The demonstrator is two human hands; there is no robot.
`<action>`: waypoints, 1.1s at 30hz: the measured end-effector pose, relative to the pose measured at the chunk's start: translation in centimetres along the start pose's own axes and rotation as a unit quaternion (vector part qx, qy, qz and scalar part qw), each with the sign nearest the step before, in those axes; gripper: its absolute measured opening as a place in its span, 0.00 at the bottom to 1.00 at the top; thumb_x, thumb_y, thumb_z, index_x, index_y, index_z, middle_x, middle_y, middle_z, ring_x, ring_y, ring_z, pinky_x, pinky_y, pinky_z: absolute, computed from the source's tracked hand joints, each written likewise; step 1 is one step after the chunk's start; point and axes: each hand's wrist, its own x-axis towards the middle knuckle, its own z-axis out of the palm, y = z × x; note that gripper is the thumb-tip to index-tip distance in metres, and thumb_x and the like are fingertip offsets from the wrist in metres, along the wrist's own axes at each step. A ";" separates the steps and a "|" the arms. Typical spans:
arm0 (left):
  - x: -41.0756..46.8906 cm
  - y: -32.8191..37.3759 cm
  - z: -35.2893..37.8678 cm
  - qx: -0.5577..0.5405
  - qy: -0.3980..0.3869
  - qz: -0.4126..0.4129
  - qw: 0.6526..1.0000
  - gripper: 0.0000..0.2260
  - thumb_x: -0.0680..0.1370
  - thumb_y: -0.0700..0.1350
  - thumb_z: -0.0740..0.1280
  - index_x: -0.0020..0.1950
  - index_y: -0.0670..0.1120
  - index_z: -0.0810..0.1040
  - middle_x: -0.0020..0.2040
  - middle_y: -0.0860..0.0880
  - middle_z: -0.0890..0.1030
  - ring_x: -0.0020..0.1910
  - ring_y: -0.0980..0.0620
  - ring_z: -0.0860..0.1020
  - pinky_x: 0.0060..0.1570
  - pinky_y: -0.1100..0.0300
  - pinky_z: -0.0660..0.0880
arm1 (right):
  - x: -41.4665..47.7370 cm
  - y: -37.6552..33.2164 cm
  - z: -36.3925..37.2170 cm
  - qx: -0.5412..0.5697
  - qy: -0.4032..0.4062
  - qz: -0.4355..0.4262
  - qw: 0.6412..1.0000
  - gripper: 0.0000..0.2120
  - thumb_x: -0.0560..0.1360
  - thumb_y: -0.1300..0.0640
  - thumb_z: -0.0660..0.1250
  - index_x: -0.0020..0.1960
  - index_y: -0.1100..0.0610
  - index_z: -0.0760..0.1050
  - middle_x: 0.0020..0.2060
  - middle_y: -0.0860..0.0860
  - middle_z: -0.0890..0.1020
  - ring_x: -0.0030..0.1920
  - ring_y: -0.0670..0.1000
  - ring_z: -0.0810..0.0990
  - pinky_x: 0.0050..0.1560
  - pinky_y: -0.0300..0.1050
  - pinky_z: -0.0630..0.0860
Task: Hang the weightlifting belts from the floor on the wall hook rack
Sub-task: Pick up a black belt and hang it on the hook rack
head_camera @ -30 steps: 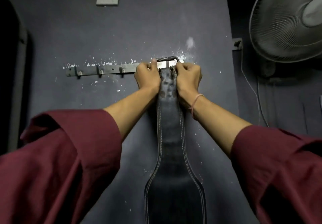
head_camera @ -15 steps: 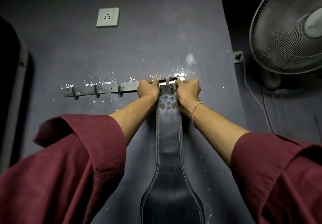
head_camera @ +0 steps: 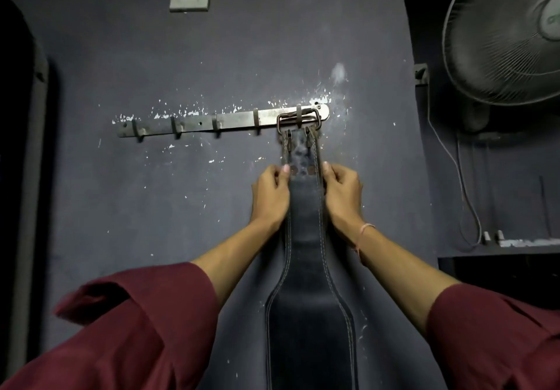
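Chipped dark wall [head_camera: 242, 56] | belt [head_camera: 304, 207] apparently hooked on rack [head_camera: 230, 121] | both hands' fingers [head_camera: 285, 171] pinch its edges

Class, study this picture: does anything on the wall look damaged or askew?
Yes. The hook rack slopes, its left end lower than its right. Around it the wall paint is chipped into white flecks, thickest by the belt buckle.

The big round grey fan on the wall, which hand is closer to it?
Right. The right hand grips the black leather belt's edge on the side toward the grey fan; the left hand grips the opposite edge, farther away.
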 end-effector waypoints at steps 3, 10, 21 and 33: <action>-3.3 -1.7 0.0 0.009 -0.027 0.005 1.000 0.09 0.83 0.46 0.62 0.51 0.40 0.75 0.42 0.48 0.78 0.43 0.48 0.76 0.44 0.54 0.72 | -2.2 1.2 -1.4 0.003 -0.017 0.029 0.999 0.18 0.78 0.51 0.66 0.37 0.64 0.74 0.30 0.51 0.74 0.34 0.47 0.71 0.36 0.55 0.76; -11.6 -3.5 -1.2 0.020 -0.025 -0.014 0.999 0.14 0.81 0.42 0.65 0.65 0.40 0.71 0.59 0.43 0.73 0.58 0.46 0.75 0.60 0.53 0.73 | -10.4 0.5 -3.9 -0.052 -0.096 0.080 0.991 0.18 0.71 0.67 0.75 0.57 0.55 0.78 0.48 0.50 0.84 0.49 0.50 0.85 0.54 0.45 0.83; -33.5 -7.1 -8.6 -0.043 -0.126 -0.131 0.982 0.11 0.84 0.47 0.61 0.62 0.44 0.76 0.57 0.48 0.78 0.51 0.55 0.76 0.49 0.75 0.70 | -34.0 -0.7 -7.5 -0.116 -0.118 0.192 0.967 0.08 0.74 0.60 0.73 0.51 0.55 0.77 0.51 0.55 0.81 0.47 0.49 0.78 0.52 0.44 0.78; -54.6 -9.6 -15.4 -0.067 -0.265 -0.299 0.914 0.08 0.83 0.47 0.61 0.52 0.45 0.77 0.44 0.48 0.83 0.43 0.50 0.81 0.47 0.53 0.78 | -57.5 -2.1 -14.9 -0.138 -0.091 0.429 0.888 0.05 0.77 0.65 0.69 0.52 0.60 0.77 0.38 0.49 0.77 0.40 0.46 0.77 0.41 0.40 0.77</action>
